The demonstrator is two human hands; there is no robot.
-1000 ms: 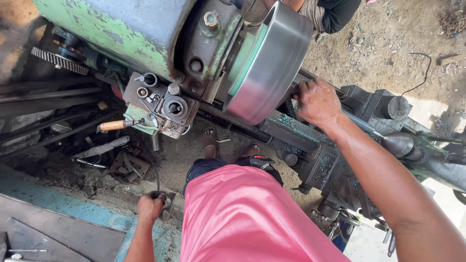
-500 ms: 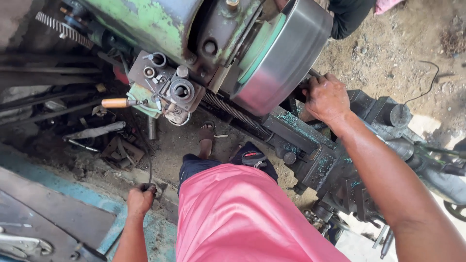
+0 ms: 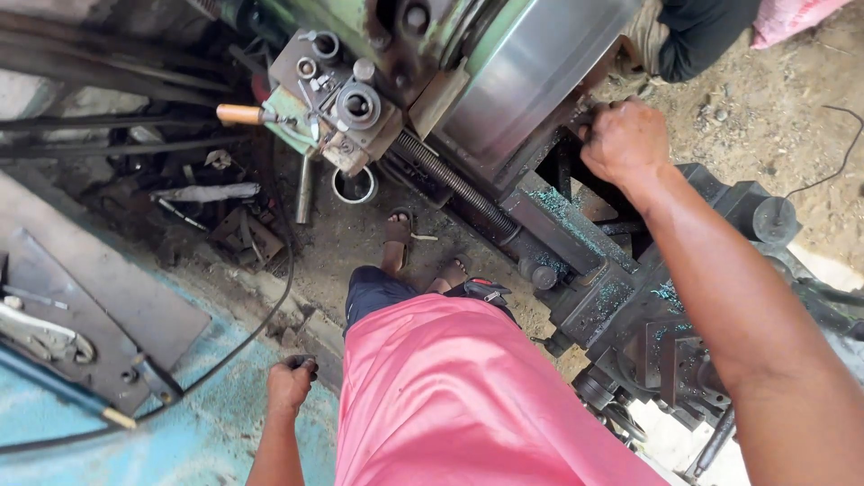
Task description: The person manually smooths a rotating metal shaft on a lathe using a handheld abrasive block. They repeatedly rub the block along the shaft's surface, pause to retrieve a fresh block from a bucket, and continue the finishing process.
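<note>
A person in a pink shirt point(image 3: 468, 396) stands over a worn green lathe point(image 3: 360, 36), seen from above. The right hand point(image 3: 625, 139) is closed in a fist on something dark at the rim of the big steel drum point(image 3: 531, 72) at the machine's head; what exactly the fingers grip is hidden behind the knuckles. Half a second earlier that hand lay a little lower and nearer the body against the same rim, and a second ago it rested more loosely on the machine's bed point(image 3: 576, 234) just beside the drum, so the grip has tightened and shifted onto the drum's edge, which suggests the work has moved from reaching to holding or turning it. The left hand point(image 3: 290, 385) hangs low beside the hip, fingers curled shut round a small dark object at the end of a black cable point(image 3: 270, 297); it has kept that hold through all three views, shifting only slightly. Below the drum a long threaded screw point(image 3: 450, 184) runs along the bed, and a wooden-handled lever point(image 3: 241, 113) juts from the block of knobs point(image 3: 346, 108) to the left. Sandalled feet point(image 3: 400, 238) stand on the dirt floor point(image 3: 342, 243) among scrap metal point(image 3: 234, 229), with a blue-painted ledge point(image 3: 207, 441) near the left hand.
</note>
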